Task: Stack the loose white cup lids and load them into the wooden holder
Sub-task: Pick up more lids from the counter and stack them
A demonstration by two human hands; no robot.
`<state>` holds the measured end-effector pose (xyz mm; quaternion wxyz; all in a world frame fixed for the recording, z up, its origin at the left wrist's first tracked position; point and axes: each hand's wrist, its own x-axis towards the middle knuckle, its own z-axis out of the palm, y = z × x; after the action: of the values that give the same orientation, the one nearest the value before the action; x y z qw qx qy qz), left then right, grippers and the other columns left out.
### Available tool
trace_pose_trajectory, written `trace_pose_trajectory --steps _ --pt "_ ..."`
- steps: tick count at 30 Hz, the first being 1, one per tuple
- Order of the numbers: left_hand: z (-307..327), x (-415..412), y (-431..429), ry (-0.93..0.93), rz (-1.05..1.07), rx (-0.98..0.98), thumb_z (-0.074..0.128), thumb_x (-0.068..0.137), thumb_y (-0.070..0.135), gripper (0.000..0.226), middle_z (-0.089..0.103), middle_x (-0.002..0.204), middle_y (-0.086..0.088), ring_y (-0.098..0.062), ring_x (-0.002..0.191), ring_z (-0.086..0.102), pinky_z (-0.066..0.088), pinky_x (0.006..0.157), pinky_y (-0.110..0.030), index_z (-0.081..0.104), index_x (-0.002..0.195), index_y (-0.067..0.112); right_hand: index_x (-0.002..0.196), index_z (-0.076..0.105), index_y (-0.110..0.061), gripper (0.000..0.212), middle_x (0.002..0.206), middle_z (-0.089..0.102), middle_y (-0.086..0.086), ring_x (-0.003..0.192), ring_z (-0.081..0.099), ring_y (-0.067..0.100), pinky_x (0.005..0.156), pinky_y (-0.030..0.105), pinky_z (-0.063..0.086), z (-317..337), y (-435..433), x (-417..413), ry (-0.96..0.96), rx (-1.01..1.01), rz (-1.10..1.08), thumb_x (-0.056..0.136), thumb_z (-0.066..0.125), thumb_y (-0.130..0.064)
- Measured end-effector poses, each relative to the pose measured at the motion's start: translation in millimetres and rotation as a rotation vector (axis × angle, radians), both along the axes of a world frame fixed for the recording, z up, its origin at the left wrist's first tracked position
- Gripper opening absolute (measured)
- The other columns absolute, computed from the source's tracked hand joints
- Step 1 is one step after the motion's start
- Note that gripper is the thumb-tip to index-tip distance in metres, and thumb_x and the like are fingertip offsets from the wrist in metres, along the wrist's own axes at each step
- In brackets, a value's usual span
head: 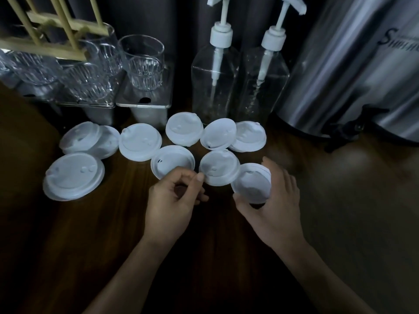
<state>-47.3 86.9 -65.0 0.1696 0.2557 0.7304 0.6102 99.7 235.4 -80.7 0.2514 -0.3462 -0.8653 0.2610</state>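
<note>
The right hand [272, 207] is gripping one lid [251, 184] mid frame, the left hand [174, 200] is curling by the next lid [218, 167], pinching or not I cannot tell, so stacking is starting, with the holder [68, 23] waiting upper left.

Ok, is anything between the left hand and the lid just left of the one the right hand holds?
Nothing visible. The left hand has its thumb right at the near rim of that lid. The held lid in the right hand overlaps its right edge, away from the thumb.
</note>
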Motion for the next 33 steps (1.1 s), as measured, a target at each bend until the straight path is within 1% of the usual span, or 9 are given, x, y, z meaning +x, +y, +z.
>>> trace_pose_trajectory --steps 3,8,12,16,20,24,27,29,33 --pt "-0.4 1.1 -0.8 0.010 -0.032 0.006 0.067 0.097 0.029 0.016 0.074 0.075 0.002 -0.016 0.071 0.076 0.062 0.065 -0.033 0.070 0.086 0.018 0.142 0.048 -0.024 0.090 0.134 0.057 -0.008 0.130 0.050 0.018 0.112 0.052 0.038 0.4 3.7 0.1 -0.005 -0.005 -0.095 0.070 0.069 -0.073" --pt "1.1 3.7 -0.8 -0.002 -0.083 0.068 0.066 0.089 0.039 0.025 0.075 0.077 0.002 -0.014 0.071 0.076 0.060 0.065 -0.026 0.071 0.093 0.015 0.148 0.042 -0.025 0.097 0.146 0.046 0.000 0.136 0.036 0.020 0.114 0.055 0.034 0.7 4.0 -0.7 0.071 0.037 -0.203 0.068 0.087 -0.058" --pt "-1.9 1.6 -1.7 -0.035 -0.097 0.091 0.067 0.090 0.034 0.023 0.077 0.084 0.001 -0.015 0.076 0.077 0.061 0.068 -0.026 0.073 0.097 0.013 0.146 0.043 -0.025 0.091 0.147 0.042 -0.004 0.138 0.034 0.016 0.114 0.054 0.034 0.8 3.2 -2.2 0.147 0.060 -0.165 0.070 0.081 -0.055" --pt "-3.4 -0.8 -2.9 -0.017 -0.105 0.072 0.064 0.091 0.036 0.026 0.079 0.090 0.002 -0.017 0.083 0.078 0.063 0.073 -0.033 0.074 0.101 0.014 0.148 0.041 -0.025 0.088 0.153 0.038 -0.004 0.142 0.032 0.016 0.114 0.061 0.036 1.9 3.2 -2.0 0.226 0.045 -0.153 0.072 0.080 -0.048" --pt "-2.8 -1.6 -2.8 -0.046 -0.111 0.094 0.065 0.091 0.036 0.025 0.080 0.093 0.001 -0.019 0.085 0.078 0.062 0.075 -0.033 0.074 0.102 0.016 0.149 0.041 -0.027 0.083 0.151 0.038 -0.021 0.146 0.034 0.010 0.113 0.061 0.038 2.6 -0.5 -0.6 0.287 0.013 0.002 0.079 0.078 -0.052" --pt "0.1 -0.7 -4.8 -0.083 -0.149 0.148 0.065 0.091 0.033 0.027 0.081 0.101 0.005 -0.016 0.092 0.078 0.061 0.078 -0.026 0.074 0.111 0.018 0.146 0.048 -0.017 0.083 0.147 0.053 -0.011 0.141 0.047 0.018 0.115 0.054 0.038 4.9 -11.6 -7.3 0.312 -0.036 0.183 0.077 0.089 -0.040" --pt "3.0 -2.4 -4.0 -0.074 -0.188 0.170 0.065 0.095 0.025 0.029 0.080 0.111 0.008 -0.010 0.107 0.075 0.059 0.087 -0.022 0.073 0.122 0.015 0.143 0.045 -0.033 0.083 0.143 0.051 -0.027 0.139 0.048 0.008 0.116 0.036 0.038 10.1 -24.2 -18.5 0.324 -0.041 0.264 0.076 0.093 -0.037" --pt "2.7 -5.4 -3.2 -0.084 -0.176 0.188 0.065 0.099 0.016 0.028 0.079 0.116 0.009 -0.008 0.113 0.073 0.057 0.091 -0.020 0.071 0.126 0.014 0.144 0.044 -0.032 0.083 0.145 0.048 -0.030 0.140 0.047 0.004 0.116 0.027 0.035 9.6 -29.0 -24.6 0.330 -0.049 0.314 0.076 0.091 -0.037" --pt "1.1 -12.8 -4.0 -0.133 -0.027 0.226 0.066 0.100 0.014 0.025 0.080 0.110 0.008 -0.008 0.109 0.074 0.058 0.092 -0.022 0.073 0.124 0.017 0.155 0.040 -0.016 0.090 0.158 0.044 -0.010 0.149 0.040 0.017 0.119 0.051 0.037 3.1 -26.3 -27.1 0.236 -0.092 0.345 0.084 0.080 -0.053"
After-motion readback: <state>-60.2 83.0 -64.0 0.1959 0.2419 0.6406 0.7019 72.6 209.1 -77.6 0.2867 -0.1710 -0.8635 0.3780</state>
